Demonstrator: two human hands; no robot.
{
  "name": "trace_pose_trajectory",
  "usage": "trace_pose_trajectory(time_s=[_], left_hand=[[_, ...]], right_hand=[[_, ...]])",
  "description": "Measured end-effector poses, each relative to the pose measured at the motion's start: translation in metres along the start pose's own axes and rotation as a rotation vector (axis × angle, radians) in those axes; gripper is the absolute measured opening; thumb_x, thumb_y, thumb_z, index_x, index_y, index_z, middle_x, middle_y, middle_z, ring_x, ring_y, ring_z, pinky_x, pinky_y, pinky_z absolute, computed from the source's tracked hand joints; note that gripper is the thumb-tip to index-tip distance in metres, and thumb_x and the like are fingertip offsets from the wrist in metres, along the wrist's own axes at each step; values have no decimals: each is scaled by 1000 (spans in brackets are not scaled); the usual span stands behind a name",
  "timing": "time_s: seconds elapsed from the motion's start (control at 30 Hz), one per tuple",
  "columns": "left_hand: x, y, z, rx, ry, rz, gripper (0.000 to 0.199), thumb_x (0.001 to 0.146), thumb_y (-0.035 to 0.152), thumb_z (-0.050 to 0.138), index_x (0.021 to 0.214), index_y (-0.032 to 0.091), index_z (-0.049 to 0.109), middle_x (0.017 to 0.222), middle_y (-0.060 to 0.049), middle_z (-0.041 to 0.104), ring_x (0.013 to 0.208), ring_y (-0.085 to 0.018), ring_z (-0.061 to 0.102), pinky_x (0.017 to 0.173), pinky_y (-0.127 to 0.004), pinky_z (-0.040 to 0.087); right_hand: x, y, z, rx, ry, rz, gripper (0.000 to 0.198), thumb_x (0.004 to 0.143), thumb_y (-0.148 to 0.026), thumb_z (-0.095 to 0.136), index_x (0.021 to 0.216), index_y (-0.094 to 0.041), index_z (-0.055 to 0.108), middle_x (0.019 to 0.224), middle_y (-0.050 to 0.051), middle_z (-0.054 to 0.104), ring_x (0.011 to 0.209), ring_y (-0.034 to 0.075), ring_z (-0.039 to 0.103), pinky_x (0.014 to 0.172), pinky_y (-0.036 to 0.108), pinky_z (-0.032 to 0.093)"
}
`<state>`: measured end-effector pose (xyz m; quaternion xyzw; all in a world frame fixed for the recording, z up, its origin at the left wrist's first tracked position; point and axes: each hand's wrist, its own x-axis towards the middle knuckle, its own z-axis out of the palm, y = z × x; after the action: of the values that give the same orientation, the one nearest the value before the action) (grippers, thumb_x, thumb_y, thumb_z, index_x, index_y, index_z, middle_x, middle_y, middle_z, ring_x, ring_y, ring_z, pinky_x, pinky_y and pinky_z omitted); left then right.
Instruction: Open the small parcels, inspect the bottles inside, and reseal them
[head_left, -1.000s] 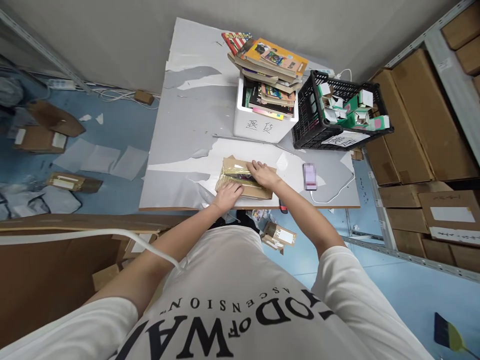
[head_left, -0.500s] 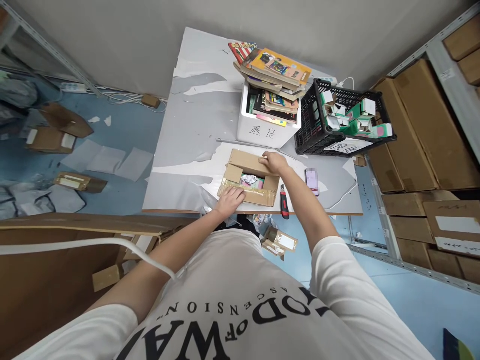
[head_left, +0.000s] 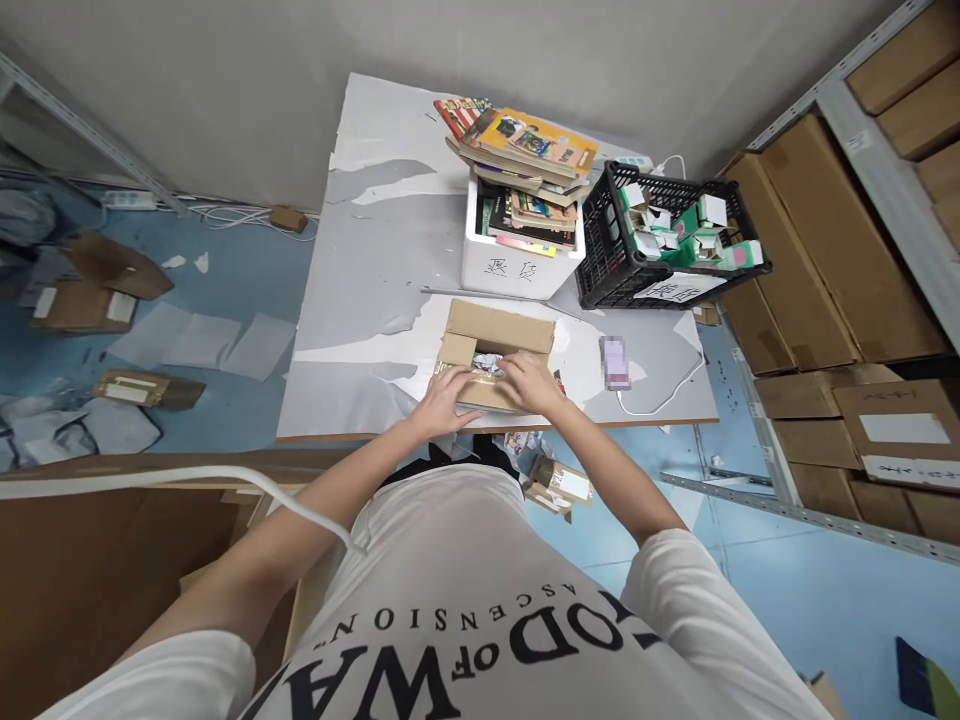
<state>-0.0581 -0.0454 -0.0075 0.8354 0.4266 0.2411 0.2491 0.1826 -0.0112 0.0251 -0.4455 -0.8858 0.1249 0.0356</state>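
Observation:
An opened cardboard box point(head_left: 501, 322) lies near the front edge of the table, its far flap folded outward. Crumpled paper point(head_left: 487, 362) shows inside, and the rest of the contents is hidden behind my hands. My left hand point(head_left: 441, 402) grips the near-left part of the box, fingers over the taped near flap and thumb lower down on its front. Bent over the edge of that same flap, on its right part, are the fingers of my right hand point(head_left: 529, 382). Just right of that hand a bit of the red and black utility knife point(head_left: 559, 382) peeks out.
Behind the box stand a white bin point(head_left: 517, 268) piled with books point(head_left: 536, 140) and a black crate point(head_left: 616, 285) of small green and white boxes. A phone point(head_left: 615, 362) with a cable lies right. Shelves of cartons point(head_left: 840, 240) flank the table's right side.
My right hand has left the far right flap and come down to the near flap. My left hand has shifted slightly left and now curls round the flap. The view has moved a little.

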Motion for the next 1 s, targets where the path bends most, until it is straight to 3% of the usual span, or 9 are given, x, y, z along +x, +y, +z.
trace_pose_trajectory(time_s=[0.1,0.23,0.33,0.53,0.7,0.83,0.9,1.0], left_hand=[[10,-24,-23,67,-89,57,95,63,61,73,139,15,40,140,-19,45,133,-32,41,111,-46,33],[27,-60,-44,182,-271,103,129,49,66,78,148,6,21,152,-27,28,143,-39,21,114,-49,24],[33,-75,-45,171,-322,123,128,53,66,76,149,5,17,153,-26,25,144,-35,22,115,-43,25],[24,-86,-30,121,-218,170,113,58,59,77,145,6,27,151,-24,30,143,-31,28,115,-40,30],[18,-88,-24,58,-172,175,102,64,53,75,144,10,29,151,-22,31,142,-31,29,115,-44,31],[17,-85,-24,31,-143,126,100,65,55,73,144,11,30,152,-22,30,142,-34,28,115,-48,29],[18,-82,-24,37,-150,97,97,67,53,71,144,10,31,152,-22,29,142,-34,28,115,-47,28],[19,-76,-22,67,-168,74,90,73,47,66,144,8,29,153,-23,27,143,-31,26,116,-45,27]], right_hand=[[-7,-20,2,12,-140,53,76,85,-58,54,142,-11,39,138,21,47,123,35,44,102,49,37],[3,-26,-3,-4,-256,150,90,77,-54,68,146,-10,31,131,22,50,119,36,49,98,46,41],[17,-22,-8,35,-316,177,85,72,-56,72,138,-12,42,126,20,54,114,35,54,93,43,44],[35,-29,-16,58,-426,224,69,66,-50,78,120,-14,54,117,17,63,106,32,61,83,36,48],[20,-55,-19,-114,-333,283,55,80,-47,67,124,-20,48,109,12,68,98,28,64,77,34,47],[-10,-74,-5,-248,-199,221,23,95,-22,42,116,-20,53,109,13,66,100,23,61,81,33,44],[-28,-80,10,-275,-145,180,28,96,-15,34,113,-19,56,109,14,66,102,23,59,84,34,44],[-54,-85,36,-219,-49,148,35,96,-14,35,125,-16,54,128,16,59,120,24,52,95,38,41]])
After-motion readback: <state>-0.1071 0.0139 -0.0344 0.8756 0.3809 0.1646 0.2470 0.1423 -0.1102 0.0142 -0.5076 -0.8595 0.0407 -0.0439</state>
